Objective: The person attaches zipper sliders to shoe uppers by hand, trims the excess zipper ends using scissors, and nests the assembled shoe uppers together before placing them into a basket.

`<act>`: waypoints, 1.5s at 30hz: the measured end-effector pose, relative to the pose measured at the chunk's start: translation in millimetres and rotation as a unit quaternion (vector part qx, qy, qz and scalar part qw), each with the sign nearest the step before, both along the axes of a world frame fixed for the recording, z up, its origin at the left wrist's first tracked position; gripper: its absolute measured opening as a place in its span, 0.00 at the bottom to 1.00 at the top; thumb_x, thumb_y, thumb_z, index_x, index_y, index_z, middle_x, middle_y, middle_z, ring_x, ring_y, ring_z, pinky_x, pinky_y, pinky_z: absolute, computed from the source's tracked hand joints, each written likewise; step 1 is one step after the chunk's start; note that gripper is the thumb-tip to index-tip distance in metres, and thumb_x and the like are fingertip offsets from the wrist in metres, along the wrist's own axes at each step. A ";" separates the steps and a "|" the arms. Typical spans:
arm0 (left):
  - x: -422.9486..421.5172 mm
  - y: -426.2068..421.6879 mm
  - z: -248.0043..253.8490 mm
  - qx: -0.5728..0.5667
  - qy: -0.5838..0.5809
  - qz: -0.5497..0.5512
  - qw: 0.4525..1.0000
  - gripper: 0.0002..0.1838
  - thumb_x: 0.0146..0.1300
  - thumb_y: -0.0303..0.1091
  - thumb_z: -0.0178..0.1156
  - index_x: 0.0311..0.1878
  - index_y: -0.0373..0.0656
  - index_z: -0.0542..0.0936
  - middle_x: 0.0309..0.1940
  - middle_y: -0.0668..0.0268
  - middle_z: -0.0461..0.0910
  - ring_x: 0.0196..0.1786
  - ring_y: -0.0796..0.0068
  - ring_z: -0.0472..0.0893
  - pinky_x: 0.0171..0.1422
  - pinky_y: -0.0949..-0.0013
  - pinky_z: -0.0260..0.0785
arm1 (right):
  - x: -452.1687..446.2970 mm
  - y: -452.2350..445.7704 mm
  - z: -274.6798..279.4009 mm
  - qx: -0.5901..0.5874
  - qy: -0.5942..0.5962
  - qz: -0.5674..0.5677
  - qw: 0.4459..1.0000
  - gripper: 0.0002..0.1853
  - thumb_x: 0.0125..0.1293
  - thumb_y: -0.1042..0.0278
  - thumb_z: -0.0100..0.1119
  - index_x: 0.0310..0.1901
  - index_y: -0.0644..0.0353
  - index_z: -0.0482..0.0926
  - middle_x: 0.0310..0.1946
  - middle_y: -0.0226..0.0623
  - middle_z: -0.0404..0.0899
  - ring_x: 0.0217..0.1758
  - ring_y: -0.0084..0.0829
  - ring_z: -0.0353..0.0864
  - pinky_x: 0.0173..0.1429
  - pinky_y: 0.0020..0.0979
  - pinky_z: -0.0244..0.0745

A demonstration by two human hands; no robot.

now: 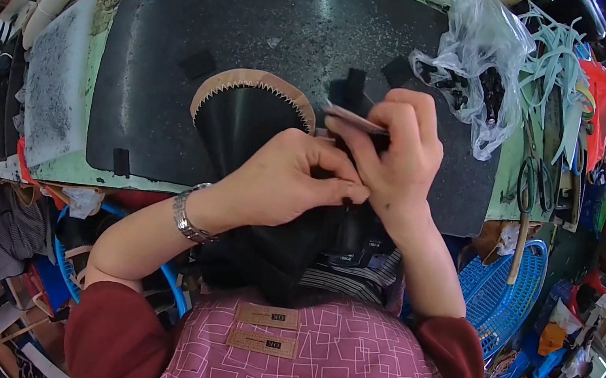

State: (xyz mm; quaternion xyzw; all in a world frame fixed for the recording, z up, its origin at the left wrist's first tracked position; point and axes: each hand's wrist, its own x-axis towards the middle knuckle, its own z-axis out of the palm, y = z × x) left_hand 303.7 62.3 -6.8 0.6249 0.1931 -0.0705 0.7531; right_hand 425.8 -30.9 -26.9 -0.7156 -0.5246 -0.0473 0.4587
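Head view: zigzag stitching joins the curved tan band to the smooth black piece along the visible arc; completion beneath the hands cannot be told. The piece is over the scuffed board. Left hand: grip apparently pinched on the piece. Right hand: grip clamped on a flat, slim object.

"What colours am I getting remotely?"

"I see black material edged with a tan band and pale zigzag stitching; the mat is black, the tabletop green."

"And lower in my feed?"

"I have a mauve apron patterned with pale square outlines, plus maroon sleeves; a basket shows bright blue."
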 end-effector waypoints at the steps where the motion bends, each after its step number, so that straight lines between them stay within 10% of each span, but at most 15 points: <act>1: 0.7 -7.0 -5.7 0.044 -0.052 0.039 0.997 0.05 0.52 0.28 0.62 0.30 0.36 0.81 0.19 0.66 0.76 0.27 0.83 0.73 0.34 0.78 0.65 | 5.9 -5.5 2.6 0.020 0.077 0.043 0.996 0.13 0.49 0.67 0.66 0.25 0.63 0.70 0.28 0.36 0.69 0.29 0.27 0.70 0.33 0.24 0.67; 4: 2.9 -6.4 -11.1 0.149 -0.117 0.053 0.980 0.05 0.50 0.28 0.62 0.29 0.36 0.81 0.17 0.66 0.76 0.25 0.80 0.73 0.34 0.77 0.65 | 25.1 -22.9 -1.3 -0.004 0.349 0.127 0.928 0.09 0.55 0.73 0.59 0.24 0.64 0.69 0.27 0.30 0.69 0.33 0.21 0.66 0.40 0.19 0.61; 11: 1.0 -7.8 -11.1 0.217 -0.115 0.016 0.969 0.04 0.49 0.28 0.63 0.26 0.38 0.80 0.23 0.64 0.78 0.26 0.78 0.73 0.37 0.76 0.66 | 21.8 -19.5 17.9 -0.234 0.352 0.073 0.903 0.05 0.55 0.75 0.57 0.30 0.64 0.71 0.25 0.25 0.67 0.29 0.15 0.63 0.34 0.18 0.59; 14: -4.2 -0.6 -7.7 0.133 -0.108 0.017 0.985 0.05 0.53 0.29 0.62 0.28 0.38 0.80 0.25 0.66 0.79 0.27 0.81 0.74 0.39 0.79 0.66 | 10.8 -21.9 11.5 -0.047 0.436 0.114 0.891 0.04 0.56 0.74 0.57 0.30 0.63 0.72 0.26 0.24 0.69 0.28 0.12 0.64 0.33 0.17 0.59; 23: -12.3 9.6 -11.8 -0.041 -0.121 0.242 0.962 0.06 0.59 0.29 0.57 0.35 0.37 0.79 0.31 0.69 0.80 0.34 0.88 0.75 0.41 0.83 0.66 | -5.8 -33.4 31.7 -0.189 0.345 0.151 0.907 0.07 0.53 0.71 0.62 0.26 0.65 0.75 0.16 0.30 0.71 0.20 0.15 0.68 0.24 0.20 0.63; 45: -11.3 4.2 -9.0 0.053 -0.134 0.242 0.959 0.05 0.57 0.29 0.60 0.33 0.36 0.79 0.26 0.73 0.76 0.29 0.90 0.70 0.34 0.85 0.62 | -6.8 -30.6 35.9 -0.207 0.379 0.156 0.888 0.07 0.51 0.71 0.62 0.24 0.64 0.75 0.17 0.32 0.73 0.21 0.21 0.71 0.26 0.24 0.65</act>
